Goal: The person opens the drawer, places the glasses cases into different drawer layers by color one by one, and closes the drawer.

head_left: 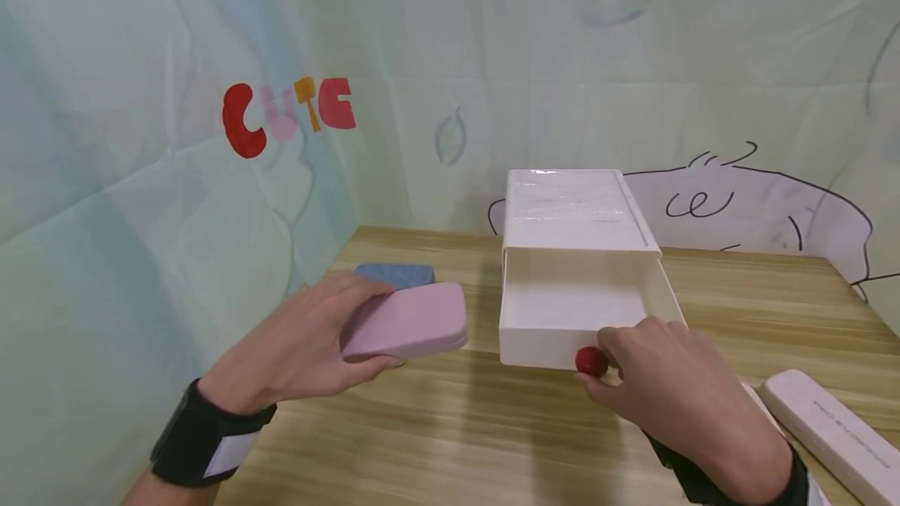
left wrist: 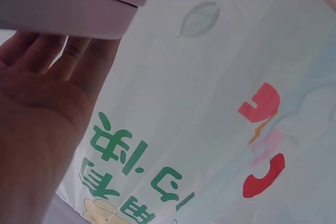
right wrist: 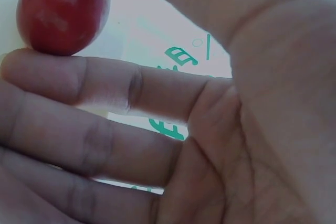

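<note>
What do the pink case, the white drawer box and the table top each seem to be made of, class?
Pink case: probably matte plastic, smooth with rounded edges and a seam. White drawer box: likely glossy plastic; its top reflects light. Table top: wood or wood-look laminate, judging by the striped grain.

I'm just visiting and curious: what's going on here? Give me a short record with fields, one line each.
Setting: wooden table against a printed cloth backdrop
Left hand: holds a pink case above the table, fingers under it
Right hand: pinches the red knob on the drawer front
White drawer box: its drawer is pulled open, nothing visible inside
Behind the pink case: a blue case on the table
Far right: a white case lying on the table
</note>
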The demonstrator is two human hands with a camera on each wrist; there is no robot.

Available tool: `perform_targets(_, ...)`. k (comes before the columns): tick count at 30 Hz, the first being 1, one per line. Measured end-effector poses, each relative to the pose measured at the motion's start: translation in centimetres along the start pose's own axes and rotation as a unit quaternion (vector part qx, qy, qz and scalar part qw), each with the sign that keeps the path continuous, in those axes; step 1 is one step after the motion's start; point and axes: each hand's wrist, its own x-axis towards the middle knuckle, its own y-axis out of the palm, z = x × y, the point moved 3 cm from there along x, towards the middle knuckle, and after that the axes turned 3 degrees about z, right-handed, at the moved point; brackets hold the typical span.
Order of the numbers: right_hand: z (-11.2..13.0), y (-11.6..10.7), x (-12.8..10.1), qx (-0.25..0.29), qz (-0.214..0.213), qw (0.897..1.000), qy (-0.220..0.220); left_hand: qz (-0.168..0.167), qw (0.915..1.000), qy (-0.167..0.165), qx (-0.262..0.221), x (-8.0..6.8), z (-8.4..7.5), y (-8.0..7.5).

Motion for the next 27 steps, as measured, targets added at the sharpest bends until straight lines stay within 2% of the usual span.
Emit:
perform_targets(4,0.0,-0.1,0.0,0.0,-0.003,1.0,-0.001,-0.01,0.9997,0.022,0.006,0.7,-0.8,-0.3)
perform_targets(11,-0.1,-0.1,0.0,-0.008,0.003,1.0,0.001,-0.035,0.9958,0.084,0.016,2.1,-2.1,-0.8)
perform_targets(27,0.0,-0.1,-0.1,0.001,-0.011,1.0,-0.008,-0.036,0.9948,0.093,0.02,4.1,-3.6,-2.0)
